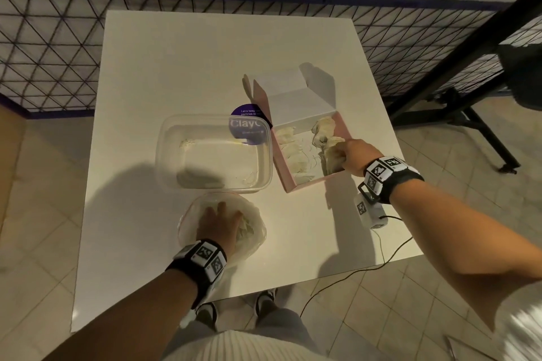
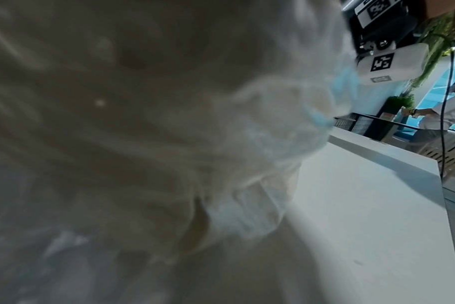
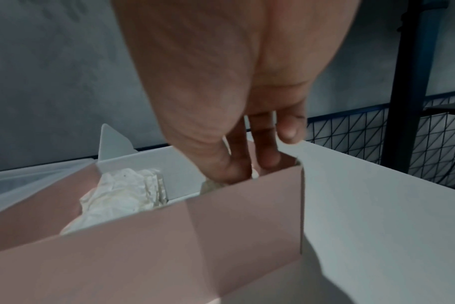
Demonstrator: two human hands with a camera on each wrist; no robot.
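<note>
Right hand (image 1: 356, 157) in box (image 1: 308, 182), fingers pinched on pale lump (image 1: 331, 160) at near right corner; left hand (image 1: 218, 224) flat, fingers spread, pressing bag (image 1: 255, 236); lift lump straight up, clear of wall; grip lightly, likely soft; keep bag pinned.

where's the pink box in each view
head: right of centre on the white table, the pink box with its lid open and the right hand reaching in
left wrist: not in it, a plastic bag fills most of the picture
right wrist: lower left, its wall below the hand
shared landmark: the white table
</note>
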